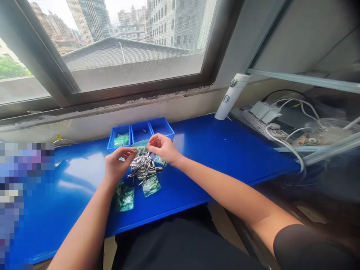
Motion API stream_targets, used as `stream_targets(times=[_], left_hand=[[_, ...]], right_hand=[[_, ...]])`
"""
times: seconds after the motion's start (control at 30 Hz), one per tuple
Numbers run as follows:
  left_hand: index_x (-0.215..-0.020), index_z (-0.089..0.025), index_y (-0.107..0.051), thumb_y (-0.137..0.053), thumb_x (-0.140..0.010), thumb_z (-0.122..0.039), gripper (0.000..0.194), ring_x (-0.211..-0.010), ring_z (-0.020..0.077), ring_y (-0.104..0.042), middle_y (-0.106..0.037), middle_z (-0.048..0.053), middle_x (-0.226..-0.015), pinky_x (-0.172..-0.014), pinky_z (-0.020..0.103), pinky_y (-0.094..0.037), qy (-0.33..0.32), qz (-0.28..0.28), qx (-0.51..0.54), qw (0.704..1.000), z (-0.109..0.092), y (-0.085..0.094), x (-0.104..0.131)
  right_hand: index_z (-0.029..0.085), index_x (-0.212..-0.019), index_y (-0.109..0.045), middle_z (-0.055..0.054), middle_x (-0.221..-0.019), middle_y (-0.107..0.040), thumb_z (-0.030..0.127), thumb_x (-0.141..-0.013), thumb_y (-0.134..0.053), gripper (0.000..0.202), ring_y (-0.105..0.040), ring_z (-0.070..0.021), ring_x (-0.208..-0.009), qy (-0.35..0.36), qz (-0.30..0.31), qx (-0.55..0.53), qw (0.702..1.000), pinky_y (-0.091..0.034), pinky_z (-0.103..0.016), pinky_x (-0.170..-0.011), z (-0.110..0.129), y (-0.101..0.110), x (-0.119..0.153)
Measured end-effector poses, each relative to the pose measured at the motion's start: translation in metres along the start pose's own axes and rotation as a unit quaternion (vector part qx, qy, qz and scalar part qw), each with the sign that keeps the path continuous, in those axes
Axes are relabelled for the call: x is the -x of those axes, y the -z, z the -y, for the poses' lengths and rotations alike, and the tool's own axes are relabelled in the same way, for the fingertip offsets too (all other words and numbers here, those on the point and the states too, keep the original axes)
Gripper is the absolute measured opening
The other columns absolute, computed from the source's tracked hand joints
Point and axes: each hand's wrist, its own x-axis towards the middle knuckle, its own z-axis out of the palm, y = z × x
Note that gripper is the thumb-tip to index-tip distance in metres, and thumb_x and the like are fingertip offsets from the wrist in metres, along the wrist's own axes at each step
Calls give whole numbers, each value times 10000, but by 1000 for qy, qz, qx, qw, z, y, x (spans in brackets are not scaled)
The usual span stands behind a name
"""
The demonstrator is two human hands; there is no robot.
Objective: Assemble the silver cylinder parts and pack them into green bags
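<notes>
Between my two hands a small green-tinted plastic bag [141,149] is stretched above the table. My left hand [119,161] pinches its left edge, and my right hand [163,148] pinches the right edge. Small pieces show inside the bag, too small to name. Right below lies a pile of silvery metal pins and rods [142,166]. Around the pile are more green bags: one in front [151,185], one near my left wrist [125,198], and another partly under my right hand [161,161].
Behind the pile stand joined blue bins [142,132]; the left one holds green bags [121,140], the middle one a small metal piece. A white bottle [232,96] stands at the blue table's [197,150] back edge. Right are a power strip [261,122] and cables. The left edge is pixelated.
</notes>
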Motion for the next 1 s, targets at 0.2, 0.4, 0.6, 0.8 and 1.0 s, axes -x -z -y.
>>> stream_targets(times=[0.2, 0.4, 0.6, 0.8, 1.0], left_hand=[[-1042, -189, -681, -791, -768, -323, 324, -562, 114, -646, -765, 24, -790, -544, 243, -540, 38, -6, 40, 998, 0, 0, 0], [-946, -188, -749, -722, -834, -305, 164, -554, 100, -607, -735, 16, -743, -542, 234, -516, -19, 18, -19, 999, 0, 0, -3], [-848, -193, -757, -723, -839, -295, 108, -617, 107, -612, -714, 36, -800, -545, 230, -511, -71, 7, -40, 997, -4, 2, -5], [-883, -197, -767, -705, -849, -319, 140, -568, 119, -636, -714, 10, -680, -568, 242, -541, -19, 22, -37, 999, 0, 3, -2], [-931, -198, -772, -648, -848, -245, 157, -678, 162, -732, -777, 38, -805, -623, 274, -583, -12, 41, -17, 999, -3, 4, -1]], right_hand=[[165, -821, -677, -11, -776, -669, 290, -680, -732, 196, -587, -116, -672, -14, 24, 24, 999, -485, -275, -631, -1, -1, 0], [168, -786, -699, -15, -776, -679, 282, -685, -720, 154, -583, -123, -709, 10, -7, 51, 999, -472, -266, -636, 2, 0, 1], [170, -821, -713, 16, -635, -614, 314, -707, -732, 185, -519, -100, -574, -17, 3, 40, 999, -418, -246, -545, 1, -1, 1], [164, -881, -720, -56, -826, -714, 376, -731, -717, 260, -658, -166, -787, -39, 19, -38, 998, -510, -258, -600, 6, -2, 2], [167, -827, -701, -36, -811, -690, 415, -696, -761, 287, -606, -138, -736, -14, -10, -9, 1000, -506, -259, -596, 5, -1, 1]])
